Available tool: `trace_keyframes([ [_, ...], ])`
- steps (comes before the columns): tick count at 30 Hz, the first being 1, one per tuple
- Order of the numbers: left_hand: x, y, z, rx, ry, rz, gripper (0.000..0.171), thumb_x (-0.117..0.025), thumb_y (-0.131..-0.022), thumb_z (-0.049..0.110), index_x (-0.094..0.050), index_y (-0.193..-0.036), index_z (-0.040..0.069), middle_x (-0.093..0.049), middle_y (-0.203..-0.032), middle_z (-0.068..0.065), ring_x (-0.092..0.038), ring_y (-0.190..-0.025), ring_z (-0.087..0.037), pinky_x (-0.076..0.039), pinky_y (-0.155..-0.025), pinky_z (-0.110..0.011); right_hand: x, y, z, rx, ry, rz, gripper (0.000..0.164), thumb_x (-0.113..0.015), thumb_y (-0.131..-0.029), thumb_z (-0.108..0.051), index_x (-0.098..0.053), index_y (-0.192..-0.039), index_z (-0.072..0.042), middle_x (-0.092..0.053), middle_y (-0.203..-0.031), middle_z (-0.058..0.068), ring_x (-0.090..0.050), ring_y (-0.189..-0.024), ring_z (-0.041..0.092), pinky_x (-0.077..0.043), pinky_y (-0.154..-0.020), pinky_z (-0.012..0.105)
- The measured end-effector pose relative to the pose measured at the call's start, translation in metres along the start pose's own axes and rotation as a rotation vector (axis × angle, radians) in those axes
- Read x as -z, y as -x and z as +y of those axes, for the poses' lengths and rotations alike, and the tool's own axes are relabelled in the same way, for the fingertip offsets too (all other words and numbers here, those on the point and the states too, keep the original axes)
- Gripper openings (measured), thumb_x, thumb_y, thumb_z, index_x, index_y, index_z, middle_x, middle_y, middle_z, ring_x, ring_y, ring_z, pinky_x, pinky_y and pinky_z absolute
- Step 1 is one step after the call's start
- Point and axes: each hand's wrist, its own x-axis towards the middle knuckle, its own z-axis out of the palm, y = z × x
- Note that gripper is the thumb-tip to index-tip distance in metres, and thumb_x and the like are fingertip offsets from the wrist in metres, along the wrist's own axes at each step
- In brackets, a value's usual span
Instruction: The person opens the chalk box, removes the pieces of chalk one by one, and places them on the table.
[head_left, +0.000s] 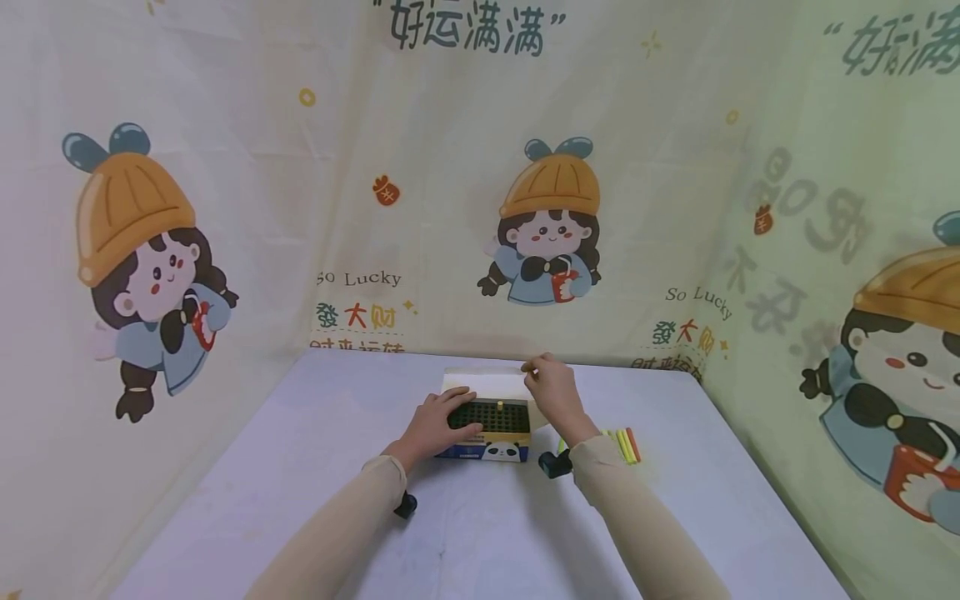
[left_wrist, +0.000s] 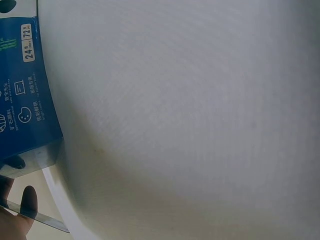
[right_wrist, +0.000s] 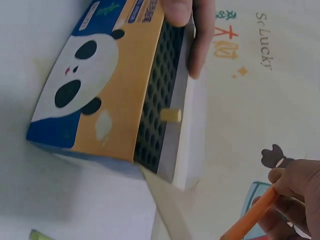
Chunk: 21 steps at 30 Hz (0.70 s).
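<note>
An open chalk box (head_left: 471, 448), blue and yellow with a panda on its front, stands on the white table. Its black tray (right_wrist: 156, 87) is full of round holes. One pale yellow chalk stick (right_wrist: 171, 115) pokes up from the tray near the back. My left hand (head_left: 438, 425) rests over the box's left part, thumb toward the front and fingers stretched toward the back. Raised behind the box's right end, my right hand (head_left: 555, 392) pinches an orange chalk stick (right_wrist: 252, 215). In the left wrist view only the box's front and some fingers show.
The white lid flap (head_left: 486, 383) is lifted at the back of the box. To the right lie several coloured chalk sticks (head_left: 626, 446), partly behind my right sleeve (head_left: 600, 458). A printed cloth backdrop (head_left: 450, 233) rises along the table's far edge.
</note>
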Motion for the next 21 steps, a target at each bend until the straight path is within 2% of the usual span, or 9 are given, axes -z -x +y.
trace_keyframes([
  [8, 0.000, 0.000, 0.001, 0.009, 0.009, -0.006, 0.074, -0.065, -0.092, 0.068, -0.050, -0.155, 0.031, -0.041, -0.164, 0.005, -0.047, -0.132, -0.035, -0.037, -0.110, -0.064, 0.005, 0.002, 0.020, -0.073, 0.010, -0.020, 0.019, -0.062, -0.097, -0.005, -0.079, -0.106, -0.002, -0.072, -0.111, 0.015, -0.070, -0.097, 0.031, -0.056, -0.086, 0.048],
  [12, 0.000, 0.000, 0.001, 0.011, 0.014, -0.007, 0.074, -0.065, -0.091, 0.068, -0.051, -0.154, 0.031, -0.041, -0.164, 0.005, -0.047, -0.133, -0.036, -0.037, -0.110, -0.065, 0.006, 0.003, 0.031, -0.077, 0.018, -0.020, 0.021, -0.061, -0.095, -0.003, -0.079, -0.106, 0.000, -0.073, -0.110, 0.017, -0.070, -0.098, 0.033, -0.055, -0.088, 0.050],
  [21, 0.000, 0.000, 0.002, 0.015, 0.015, -0.009, 0.075, -0.066, -0.091, 0.068, -0.051, -0.154, 0.031, -0.041, -0.164, 0.005, -0.046, -0.134, -0.036, -0.037, -0.110, -0.064, 0.013, 0.009, 0.050, -0.102, 0.017, 0.006, 0.023, -0.060, -0.091, 0.000, -0.079, -0.104, 0.002, -0.073, -0.106, 0.019, -0.071, -0.098, 0.035, -0.055, -0.086, 0.051],
])
